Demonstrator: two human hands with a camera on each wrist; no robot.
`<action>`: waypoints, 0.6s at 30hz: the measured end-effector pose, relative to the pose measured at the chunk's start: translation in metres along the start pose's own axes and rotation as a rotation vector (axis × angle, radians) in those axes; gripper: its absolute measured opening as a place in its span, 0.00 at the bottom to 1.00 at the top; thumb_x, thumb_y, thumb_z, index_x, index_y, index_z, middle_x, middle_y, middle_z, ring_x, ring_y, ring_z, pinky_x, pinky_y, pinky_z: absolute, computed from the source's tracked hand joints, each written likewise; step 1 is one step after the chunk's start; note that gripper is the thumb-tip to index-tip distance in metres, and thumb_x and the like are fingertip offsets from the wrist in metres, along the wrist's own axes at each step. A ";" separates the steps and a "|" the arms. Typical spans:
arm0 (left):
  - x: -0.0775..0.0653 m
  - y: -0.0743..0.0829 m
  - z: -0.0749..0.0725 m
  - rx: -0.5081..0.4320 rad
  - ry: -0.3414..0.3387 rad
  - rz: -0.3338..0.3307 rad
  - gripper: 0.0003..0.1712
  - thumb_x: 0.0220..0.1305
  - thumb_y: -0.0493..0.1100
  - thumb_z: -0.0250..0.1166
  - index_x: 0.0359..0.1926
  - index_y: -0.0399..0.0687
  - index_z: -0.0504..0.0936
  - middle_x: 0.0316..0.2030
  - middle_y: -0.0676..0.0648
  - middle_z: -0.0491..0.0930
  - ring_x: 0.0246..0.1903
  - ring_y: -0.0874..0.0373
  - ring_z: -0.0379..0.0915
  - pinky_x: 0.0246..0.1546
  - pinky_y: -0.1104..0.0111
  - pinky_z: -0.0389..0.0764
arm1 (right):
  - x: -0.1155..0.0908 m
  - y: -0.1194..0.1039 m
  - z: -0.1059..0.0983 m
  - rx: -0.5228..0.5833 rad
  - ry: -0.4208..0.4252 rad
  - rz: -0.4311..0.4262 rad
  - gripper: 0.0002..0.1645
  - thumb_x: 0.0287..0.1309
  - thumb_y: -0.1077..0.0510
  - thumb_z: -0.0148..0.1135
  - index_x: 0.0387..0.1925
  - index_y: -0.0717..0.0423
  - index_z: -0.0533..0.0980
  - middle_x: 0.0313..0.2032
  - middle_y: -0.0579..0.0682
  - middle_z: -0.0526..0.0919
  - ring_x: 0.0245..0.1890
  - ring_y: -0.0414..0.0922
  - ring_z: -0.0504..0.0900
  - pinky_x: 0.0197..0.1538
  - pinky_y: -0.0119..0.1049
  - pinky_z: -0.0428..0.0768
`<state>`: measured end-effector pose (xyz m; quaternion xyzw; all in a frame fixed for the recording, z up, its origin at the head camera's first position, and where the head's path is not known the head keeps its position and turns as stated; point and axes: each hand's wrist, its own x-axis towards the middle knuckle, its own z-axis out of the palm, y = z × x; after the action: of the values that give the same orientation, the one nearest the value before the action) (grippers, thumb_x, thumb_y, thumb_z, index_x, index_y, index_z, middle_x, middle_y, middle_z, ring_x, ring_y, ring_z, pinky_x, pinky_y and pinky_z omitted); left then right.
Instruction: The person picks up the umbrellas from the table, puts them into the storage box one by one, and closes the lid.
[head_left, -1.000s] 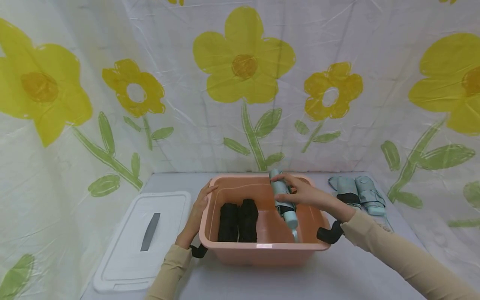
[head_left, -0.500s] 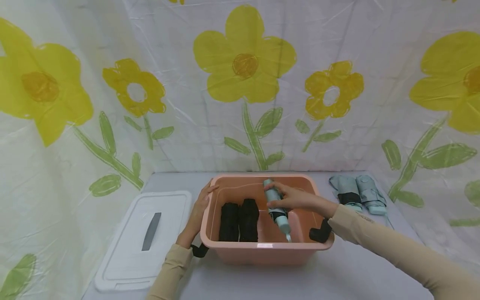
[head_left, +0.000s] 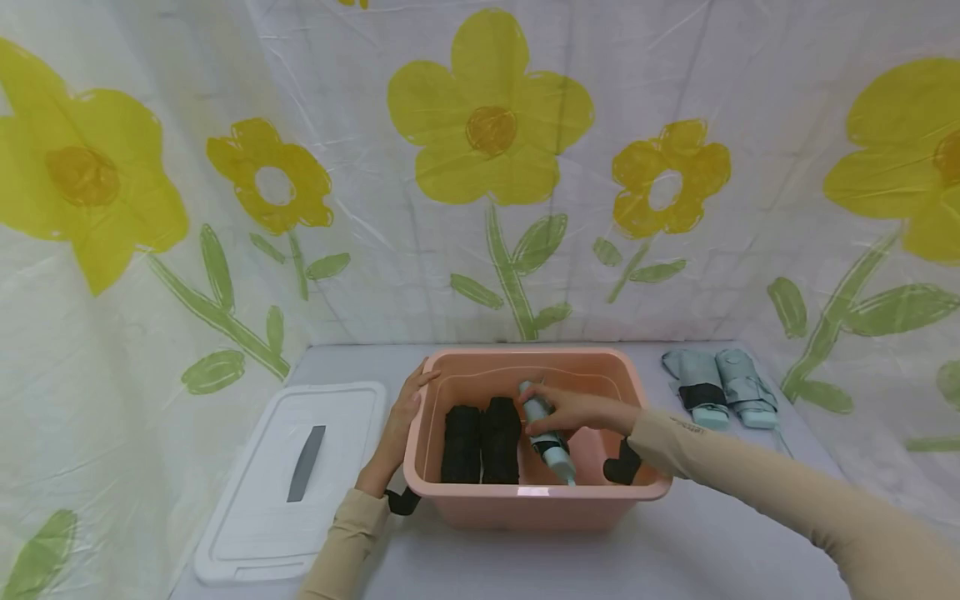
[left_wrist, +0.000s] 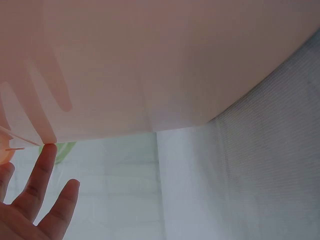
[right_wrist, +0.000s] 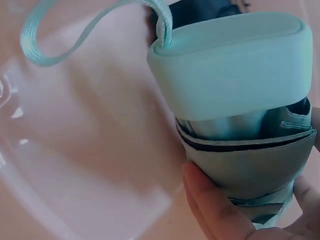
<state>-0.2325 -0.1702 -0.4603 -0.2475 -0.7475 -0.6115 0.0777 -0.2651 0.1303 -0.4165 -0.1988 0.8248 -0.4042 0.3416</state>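
My right hand (head_left: 577,409) grips a folded light-teal umbrella (head_left: 556,457) inside the pink plastic bin (head_left: 536,508). The umbrella tilts, its handle end toward the bin's front wall. In the right wrist view, its pale handle cap (right_wrist: 235,67) with a wrist strap (right_wrist: 37,37) shows large, and fingers wrap the fabric below. Two black folded umbrellas (head_left: 481,442) lie side by side in the bin's left half, just left of the teal one. My left hand (head_left: 400,423) rests against the bin's left side; in the left wrist view its fingers (left_wrist: 37,180) are spread and fairly straight.
Two more teal folded umbrellas (head_left: 722,387) lie on the table at the back right. A white lid (head_left: 247,492) with a grey handle (head_left: 306,463) lies left of the bin. A flowered curtain (head_left: 405,275) hangs behind the table.
My right hand has carried the teal umbrella left and lower into the bin, closer to the black umbrellas. My left hand has stayed on the bin's side.
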 end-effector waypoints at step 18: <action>-0.001 -0.009 0.001 0.035 0.005 0.081 0.24 0.73 0.35 0.32 0.65 0.34 0.61 0.70 0.34 0.43 0.69 0.39 0.36 0.64 0.44 0.50 | 0.026 0.015 0.033 -0.044 0.048 0.144 0.28 0.50 0.62 0.66 0.49 0.53 0.61 0.40 0.60 0.61 0.30 0.50 0.73 0.23 0.39 0.78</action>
<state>-0.2354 -0.1705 -0.4687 -0.2749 -0.7473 -0.5951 0.1086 -0.2599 0.1062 -0.4531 -0.1367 0.8536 -0.3654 0.3453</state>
